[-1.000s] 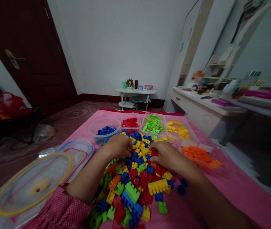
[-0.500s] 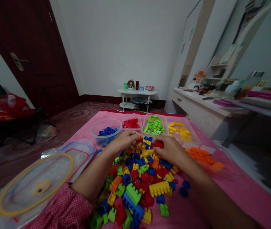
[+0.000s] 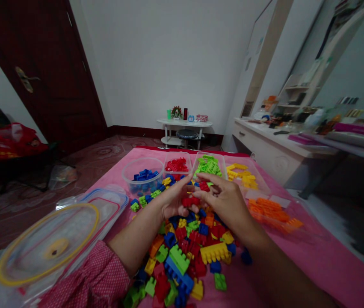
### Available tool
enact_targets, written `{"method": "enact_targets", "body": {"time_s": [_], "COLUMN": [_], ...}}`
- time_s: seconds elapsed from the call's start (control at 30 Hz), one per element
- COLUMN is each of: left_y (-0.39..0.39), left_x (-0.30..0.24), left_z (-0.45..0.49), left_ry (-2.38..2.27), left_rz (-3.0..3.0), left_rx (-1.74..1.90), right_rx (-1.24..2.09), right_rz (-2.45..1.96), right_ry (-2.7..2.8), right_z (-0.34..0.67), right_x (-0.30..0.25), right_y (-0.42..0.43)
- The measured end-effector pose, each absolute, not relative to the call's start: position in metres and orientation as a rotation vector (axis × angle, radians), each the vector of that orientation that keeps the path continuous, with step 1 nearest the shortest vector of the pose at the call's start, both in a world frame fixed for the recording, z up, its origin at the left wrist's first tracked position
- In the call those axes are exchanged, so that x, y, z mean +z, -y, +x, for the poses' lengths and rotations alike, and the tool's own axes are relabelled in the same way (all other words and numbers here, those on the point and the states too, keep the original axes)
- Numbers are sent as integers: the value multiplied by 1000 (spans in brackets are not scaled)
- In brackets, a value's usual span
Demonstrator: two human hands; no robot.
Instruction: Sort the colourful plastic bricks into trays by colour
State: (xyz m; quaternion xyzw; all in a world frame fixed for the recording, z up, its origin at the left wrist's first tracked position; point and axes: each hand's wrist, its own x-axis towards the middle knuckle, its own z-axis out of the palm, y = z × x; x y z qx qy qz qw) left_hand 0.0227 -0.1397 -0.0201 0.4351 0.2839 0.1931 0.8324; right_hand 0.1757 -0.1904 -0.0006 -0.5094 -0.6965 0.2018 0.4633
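Above the pile of mixed toy building bricks [image 3: 194, 239], my two hands are close together. My left hand [image 3: 177, 199] is turned palm up with its fingers curled around red bricks [image 3: 190, 201]. Beside it on the right, my right hand [image 3: 225, 196] has its thumb and index finger bent around another red brick [image 3: 204, 186]. Its thumb tip is next to the bricks in my left hand. How many bricks are held is hard to make out. A long yellow brick [image 3: 214, 253] and a green brick [image 3: 178, 259] lie on the pile nearer me.
Beyond my hands stand a round tub [image 3: 126, 173] of blue bricks, a box [image 3: 189, 161] of red ones and a box [image 3: 223, 164] of green ones. Yellow bricks [image 3: 248, 179] and orange bricks [image 3: 270, 209] lie in containers at right. Clear lids [image 3: 72, 226] lie at left.
My hands have come together over the pile. The left has turned palm up and now shows red bricks in it; the right has moved slightly left and turned.
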Motion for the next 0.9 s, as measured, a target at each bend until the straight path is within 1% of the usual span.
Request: {"method": "enact_targets", "body": {"time_s": [0.13,0.27,0.37,0.5,0.57,0.73,0.9], "left_y": [144,138,113,61,40,32,68], "left_x": [-20,-13,2,20,22,5,-16], "left_z": [23,17,13,17,19,13,7], "left_ry": [-580,-613,-699,-1055,-1139,-1312,-1244], "left_rz": [890,894,890,1058,1113,1632,2287], "left_rx": [414,568,730,1044,1091,1056,859], "right_rx": [500,412,401,390,377,336,480], "right_rz": [-1172,-1133,-1116,-1107,-1114,-1167,-1422], "right_ry": [1660,1564,1500,1485,1507,1639,2149], "right_z": [178,188,193,193,192,191,200], "right_x": [1,10,17,19,17,13,4], "right_y": [191,192,193,193,193,187,187]}}
